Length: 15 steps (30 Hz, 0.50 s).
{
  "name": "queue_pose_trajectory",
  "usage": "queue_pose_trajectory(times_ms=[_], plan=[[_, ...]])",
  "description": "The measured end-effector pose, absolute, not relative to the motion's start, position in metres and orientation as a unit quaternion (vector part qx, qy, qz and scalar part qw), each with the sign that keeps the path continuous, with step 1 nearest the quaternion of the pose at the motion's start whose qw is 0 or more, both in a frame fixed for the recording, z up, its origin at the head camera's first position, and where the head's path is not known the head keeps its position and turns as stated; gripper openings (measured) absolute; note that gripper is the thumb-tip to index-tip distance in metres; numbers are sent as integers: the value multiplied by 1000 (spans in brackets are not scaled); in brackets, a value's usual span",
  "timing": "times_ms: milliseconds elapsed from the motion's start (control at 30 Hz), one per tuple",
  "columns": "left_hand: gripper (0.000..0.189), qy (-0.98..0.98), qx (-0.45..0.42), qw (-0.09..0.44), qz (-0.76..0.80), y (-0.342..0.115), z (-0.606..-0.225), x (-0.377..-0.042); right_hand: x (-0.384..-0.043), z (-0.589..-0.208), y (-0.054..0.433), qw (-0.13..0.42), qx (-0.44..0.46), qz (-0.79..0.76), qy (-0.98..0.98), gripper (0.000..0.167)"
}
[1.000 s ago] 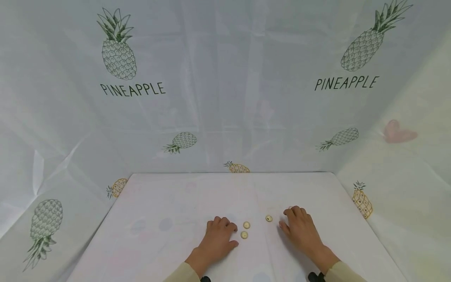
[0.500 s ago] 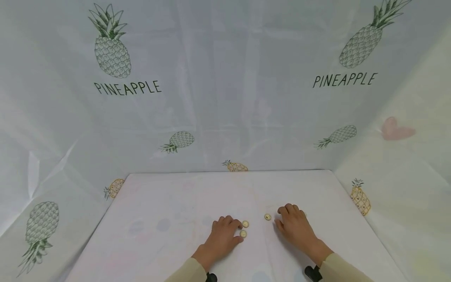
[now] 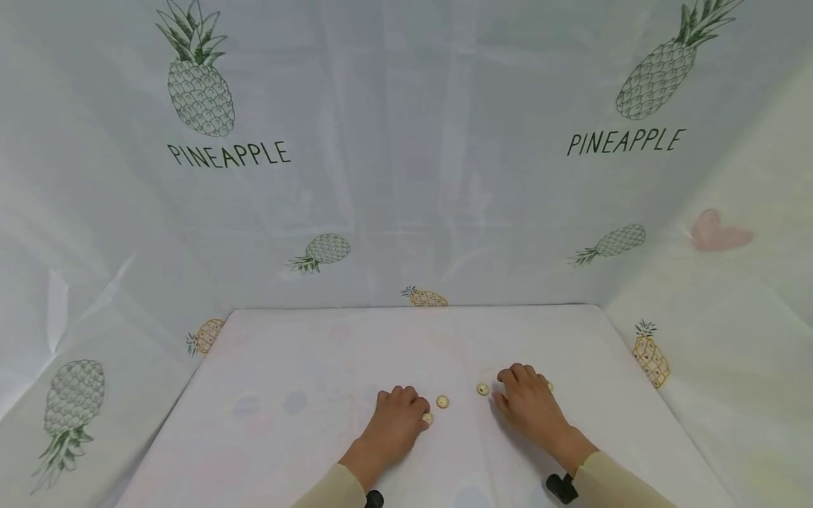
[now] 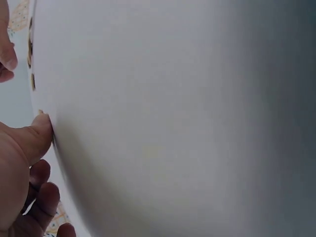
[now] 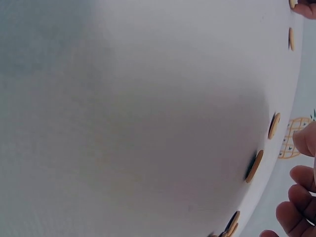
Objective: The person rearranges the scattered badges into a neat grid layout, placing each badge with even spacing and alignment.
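My left hand [image 3: 395, 425] pinches a pale, round wooden button [image 3: 428, 418] between thumb and fingers, low over the white tabletop. In the left wrist view its thumb [image 4: 40, 132] presses down at the button's edge. A second button [image 3: 442, 401] lies just beyond those fingertips, and a third button [image 3: 483, 389] sits left of my right hand [image 3: 530, 402]. That hand hovers with loosely bent fingers, holding nothing. Past its far side peeks another button [image 3: 550, 386]. From the right wrist, a flat button [image 5: 255, 167] shows on the table near the fingers, among several others.
The white-covered table [image 3: 305, 367] has a straight back edge. Behind it and at both sides hangs a pale cloth [image 3: 406, 176] printed with pineapples. Black straps with small devices [image 3: 562, 488] sit at the wrists, by the light sleeves.
My left hand first reached right to the nearer button, then closed on it and drew it slightly left. My right hand shifted a little left, still above the table.
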State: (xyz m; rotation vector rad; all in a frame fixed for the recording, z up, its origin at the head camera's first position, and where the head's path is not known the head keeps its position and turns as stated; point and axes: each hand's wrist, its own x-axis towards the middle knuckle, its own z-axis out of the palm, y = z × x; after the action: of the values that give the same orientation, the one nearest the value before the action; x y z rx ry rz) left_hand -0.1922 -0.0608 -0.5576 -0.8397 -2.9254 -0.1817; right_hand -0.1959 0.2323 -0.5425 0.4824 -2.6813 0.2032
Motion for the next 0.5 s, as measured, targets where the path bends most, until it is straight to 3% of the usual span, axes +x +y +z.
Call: queue_pose_trajectory(times_ms=[300, 500], plan=[[26, -955, -288, 56, -40, -81, -557, -189, -201, -545, 237, 228, 209, 65, -949, 31], [21, -960, -264, 43, -87, -90, -560, -188, -206, -547, 239, 214, 221, 71, -949, 28]])
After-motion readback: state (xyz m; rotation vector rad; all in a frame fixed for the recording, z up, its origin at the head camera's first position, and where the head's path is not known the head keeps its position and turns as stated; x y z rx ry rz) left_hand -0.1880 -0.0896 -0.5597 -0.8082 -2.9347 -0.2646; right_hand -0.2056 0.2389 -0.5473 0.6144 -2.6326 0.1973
